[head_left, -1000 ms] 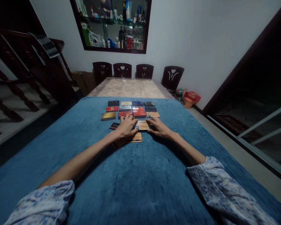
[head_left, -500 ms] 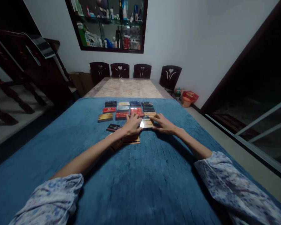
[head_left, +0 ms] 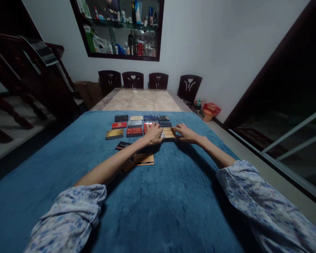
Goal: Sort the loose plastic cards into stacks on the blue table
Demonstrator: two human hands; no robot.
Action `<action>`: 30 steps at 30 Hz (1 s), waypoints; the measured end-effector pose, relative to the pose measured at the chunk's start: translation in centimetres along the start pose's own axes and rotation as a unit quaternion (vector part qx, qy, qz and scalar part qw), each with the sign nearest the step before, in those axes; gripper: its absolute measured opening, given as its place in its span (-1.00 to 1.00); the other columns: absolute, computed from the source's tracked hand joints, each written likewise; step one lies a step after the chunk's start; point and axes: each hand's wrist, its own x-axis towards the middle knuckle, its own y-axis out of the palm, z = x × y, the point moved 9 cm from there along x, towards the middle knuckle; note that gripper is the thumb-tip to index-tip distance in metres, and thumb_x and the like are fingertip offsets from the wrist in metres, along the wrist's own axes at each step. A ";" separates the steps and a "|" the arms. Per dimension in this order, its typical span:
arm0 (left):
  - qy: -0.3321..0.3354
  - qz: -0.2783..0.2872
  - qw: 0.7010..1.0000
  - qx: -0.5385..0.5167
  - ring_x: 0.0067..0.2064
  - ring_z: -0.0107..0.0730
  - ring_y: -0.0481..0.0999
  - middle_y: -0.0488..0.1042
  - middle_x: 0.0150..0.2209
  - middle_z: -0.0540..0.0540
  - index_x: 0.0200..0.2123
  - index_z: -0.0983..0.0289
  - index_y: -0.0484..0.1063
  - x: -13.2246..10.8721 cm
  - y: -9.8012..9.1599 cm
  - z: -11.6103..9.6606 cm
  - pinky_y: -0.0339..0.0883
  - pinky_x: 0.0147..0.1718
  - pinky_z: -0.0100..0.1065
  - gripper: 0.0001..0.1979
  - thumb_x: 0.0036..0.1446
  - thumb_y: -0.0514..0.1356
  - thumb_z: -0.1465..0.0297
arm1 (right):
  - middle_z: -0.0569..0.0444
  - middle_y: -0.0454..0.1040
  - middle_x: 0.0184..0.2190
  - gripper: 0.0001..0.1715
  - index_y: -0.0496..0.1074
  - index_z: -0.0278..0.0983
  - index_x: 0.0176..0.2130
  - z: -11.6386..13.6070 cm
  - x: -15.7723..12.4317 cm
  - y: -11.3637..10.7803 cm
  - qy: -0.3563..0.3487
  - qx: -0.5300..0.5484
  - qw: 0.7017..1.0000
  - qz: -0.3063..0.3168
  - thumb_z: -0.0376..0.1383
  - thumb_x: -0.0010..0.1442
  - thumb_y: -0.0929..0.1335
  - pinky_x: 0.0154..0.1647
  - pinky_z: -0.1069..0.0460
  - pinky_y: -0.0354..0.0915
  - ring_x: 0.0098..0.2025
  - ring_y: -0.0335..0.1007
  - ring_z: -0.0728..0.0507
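Rows of card stacks lie on a blue cloth (head_left: 158,196). Between my two hands is a gold stack (head_left: 168,133) at the right end of the nearest row. My left hand (head_left: 154,134) grips its left side, and my right hand (head_left: 184,133) holds its right edge. Left of them sit a red stack (head_left: 134,132) and another gold stack (head_left: 114,134). Nearer to me, a black card (head_left: 123,145) and an orange card (head_left: 144,159) lie loose, with another card partly hidden under my left forearm.
Beyond the cloth extends the marbled tabletop (head_left: 144,99), with dark chairs (head_left: 133,80) behind it. A glass-shelved cabinet (head_left: 121,24) is set in the wall. An orange bin (head_left: 207,115) stands on the floor at right.
Both hands have moved slightly away from me, and the gold stack between them now sits in line with the nearest row. More of the orange card shows.
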 end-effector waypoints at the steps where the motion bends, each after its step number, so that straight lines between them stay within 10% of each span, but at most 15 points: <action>1: -0.003 0.002 1.000 0.003 0.26 0.20 0.18 0.39 0.13 0.35 -0.01 0.28 0.47 0.4 0.1 0.1 0.15 0.12 0.23 -0.67 0.19 0.19 0.29 | -0.21 0.39 -0.03 -0.40 0.39 -0.30 0.21 -0.3 0.3 0.1 0.002 -0.009 1.000 0.004 -0.26 0.20 0.39 0.02 -0.16 0.29 -0.02 0.23 -0.32; 30: -0.050 0.073 0.996 0.017 0.24 0.21 0.21 0.51 0.08 0.34 -0.03 0.27 0.52 5.3 2.6 1.6 0.12 0.13 0.27 -0.66 0.10 0.19 0.38 | -0.23 0.51 -0.04 -0.51 0.47 -0.32 0.14 -2.8 4.2 1.5 0.077 -0.095 0.988 0.090 -0.24 0.25 0.36 -0.05 -0.04 0.28 -0.03 0.40 -0.29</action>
